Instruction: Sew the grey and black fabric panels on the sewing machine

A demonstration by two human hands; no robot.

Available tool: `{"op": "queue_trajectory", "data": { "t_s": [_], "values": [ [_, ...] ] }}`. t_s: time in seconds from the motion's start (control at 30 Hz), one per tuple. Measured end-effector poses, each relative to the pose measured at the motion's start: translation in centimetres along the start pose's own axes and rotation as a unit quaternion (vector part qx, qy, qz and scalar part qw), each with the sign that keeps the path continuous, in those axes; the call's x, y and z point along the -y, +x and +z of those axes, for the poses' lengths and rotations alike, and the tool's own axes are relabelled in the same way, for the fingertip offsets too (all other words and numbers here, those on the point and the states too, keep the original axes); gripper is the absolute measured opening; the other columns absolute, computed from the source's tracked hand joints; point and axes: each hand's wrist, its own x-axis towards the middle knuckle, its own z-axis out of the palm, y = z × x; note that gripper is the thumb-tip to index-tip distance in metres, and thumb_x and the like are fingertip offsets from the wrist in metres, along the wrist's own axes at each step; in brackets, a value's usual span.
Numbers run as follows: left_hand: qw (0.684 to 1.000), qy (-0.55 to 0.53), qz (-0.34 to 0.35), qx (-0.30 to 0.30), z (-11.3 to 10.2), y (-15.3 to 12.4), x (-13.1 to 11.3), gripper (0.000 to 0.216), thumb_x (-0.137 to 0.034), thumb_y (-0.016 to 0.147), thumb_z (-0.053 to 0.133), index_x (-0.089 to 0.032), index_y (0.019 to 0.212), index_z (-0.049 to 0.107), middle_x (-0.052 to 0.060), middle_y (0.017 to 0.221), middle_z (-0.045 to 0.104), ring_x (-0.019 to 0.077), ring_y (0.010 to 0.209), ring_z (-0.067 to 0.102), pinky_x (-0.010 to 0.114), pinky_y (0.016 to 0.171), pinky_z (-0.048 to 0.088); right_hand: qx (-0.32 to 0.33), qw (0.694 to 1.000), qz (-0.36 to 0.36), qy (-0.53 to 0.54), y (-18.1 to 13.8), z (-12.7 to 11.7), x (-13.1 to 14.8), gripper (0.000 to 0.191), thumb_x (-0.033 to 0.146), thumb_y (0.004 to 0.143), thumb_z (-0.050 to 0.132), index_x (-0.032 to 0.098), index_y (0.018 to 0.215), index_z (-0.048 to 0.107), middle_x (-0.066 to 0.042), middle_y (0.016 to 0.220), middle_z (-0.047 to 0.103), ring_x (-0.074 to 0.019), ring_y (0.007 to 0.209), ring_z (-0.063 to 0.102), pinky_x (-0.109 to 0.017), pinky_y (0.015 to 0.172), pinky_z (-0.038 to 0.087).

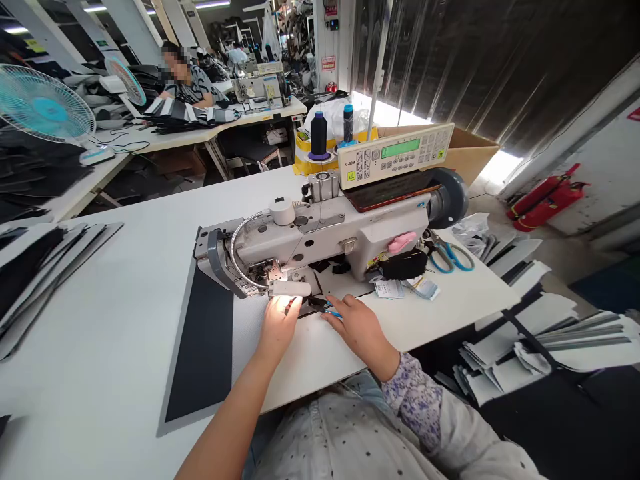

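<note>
An industrial sewing machine [320, 240] sits on a white table [125, 287]. A grey fabric panel with a dark strip [205, 333] lies flat under its needle end. My left hand [278, 327] rests on the panel right below the lit needle lamp, fingers pressed down together on the cloth. My right hand [356, 325] lies beside it to the right, its fingers pinching a small dark piece with a blue tool [325, 307] near the presser foot. What exactly the fingertips hold is too small to make out.
Blue-handled scissors [453, 257], paper tags [400, 288] and a black cloth scrap lie right of the machine. Thread cones [319, 137] and a cardboard box [470, 153] stand behind. Stacked panels [35, 273] lie at left, more at the lower right. A fan [45, 110] and a seated co-worker [187, 77] are farther back.
</note>
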Motion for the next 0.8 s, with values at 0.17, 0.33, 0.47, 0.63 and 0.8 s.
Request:
{"op": "queue_trajectory", "data": {
  "t_s": [0.17, 0.33, 0.47, 0.63, 0.8],
  "values": [
    [1.0, 0.012, 0.027, -0.006, 0.2, 0.1, -0.3, 0.026, -0.037, 0.089, 0.044, -0.02, 0.085, 0.064, 0.006, 0.092, 0.063, 0.0193, 0.085, 0.056, 0.035, 0.079, 0.047, -0.002, 1.0, 0.018, -0.011, 0.0, -0.2, -0.6, 0.041, 0.049, 0.094, 0.048, 0.025, 0.123, 0.064, -0.008, 0.084, 0.063, -0.0209, 0.071, 0.061, -0.03, 0.062, 0.047],
    [0.999, 0.018, 0.039, -0.007, 0.6, 0.2, -0.4, 0.027, -0.04, 0.089, 0.044, -0.021, 0.079, 0.062, 0.005, 0.085, 0.062, 0.0188, 0.08, 0.055, 0.035, 0.075, 0.047, -0.007, 1.0, 0.017, 0.013, 0.5, 0.0, -0.7, 0.038, 0.049, 0.094, 0.047, 0.027, 0.116, 0.067, -0.007, 0.084, 0.064, -0.0192, 0.069, 0.061, -0.028, 0.06, 0.045],
    [0.998, 0.037, 0.042, 0.012, 0.9, 0.3, -0.3, 0.03, -0.041, 0.089, 0.044, -0.021, 0.075, 0.062, 0.004, 0.08, 0.062, 0.0198, 0.08, 0.056, 0.035, 0.075, 0.046, -0.028, 1.0, 0.008, -0.006, 1.0, 0.5, -0.9, 0.038, 0.048, 0.096, 0.043, 0.026, 0.115, 0.067, -0.007, 0.083, 0.064, -0.0197, 0.073, 0.061, -0.028, 0.064, 0.045],
    [0.999, -0.006, 0.01, 0.03, 1.7, 0.1, -0.4, 0.032, -0.043, 0.091, 0.042, -0.022, 0.084, 0.064, 0.004, 0.087, 0.065, 0.0202, 0.085, 0.06, 0.033, 0.073, 0.048, -0.073, 0.997, 0.021, -0.012, 1.2, 1.3, -2.1, 0.037, 0.047, 0.097, 0.041, 0.026, 0.112, 0.068, -0.007, 0.081, 0.063, -0.0188, 0.073, 0.059, -0.028, 0.07, 0.045],
    [0.994, 0.0, 0.056, 0.094, 2.6, -0.2, 0.1, 0.031, -0.042, 0.092, 0.041, -0.021, 0.092, 0.065, 0.003, 0.089, 0.067, 0.0189, 0.087, 0.061, 0.033, 0.078, 0.05, -0.128, 0.991, 0.03, 0.005, 1.0, 1.0, -3.3, 0.042, 0.046, 0.097, 0.04, 0.021, 0.126, 0.058, -0.01, 0.091, 0.062, -0.0223, 0.08, 0.06, -0.034, 0.073, 0.049]
  ]
}}
